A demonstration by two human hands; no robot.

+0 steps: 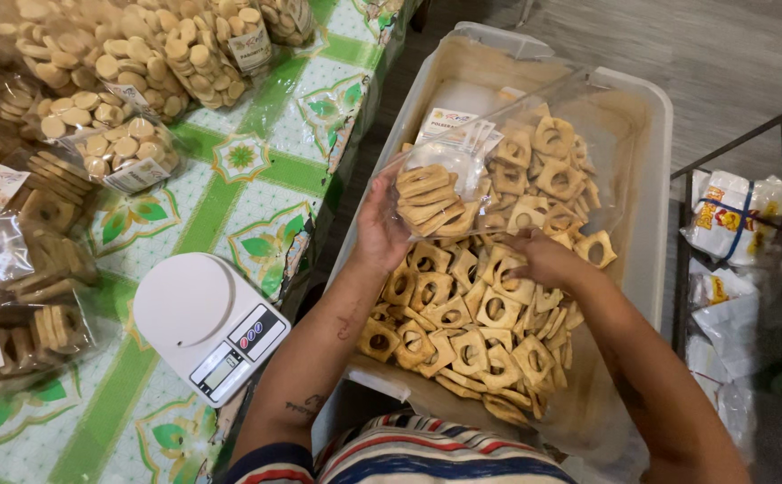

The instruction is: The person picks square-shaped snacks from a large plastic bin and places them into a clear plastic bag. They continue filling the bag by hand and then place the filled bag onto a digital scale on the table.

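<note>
My left hand (378,229) holds a clear plastic bag (463,170) over a big white tub (646,170). A stack of square ring-shaped biscuits (427,202) lies inside the bag, next to a printed label. My right hand (545,260) reaches into the heap of loose square biscuits (463,336) in the tub, just below the bag's mouth, fingers closed around a few biscuits. The tub is lined with clear plastic and is filled with the same golden biscuits.
A white kitchen scale (207,323) sits on the green-patterned tablecloth (257,193) left of the tub. Filled bags of round biscuits (131,81) and square ones (33,269) crowd the table's left side. Packets (731,215) lie on a rack at right.
</note>
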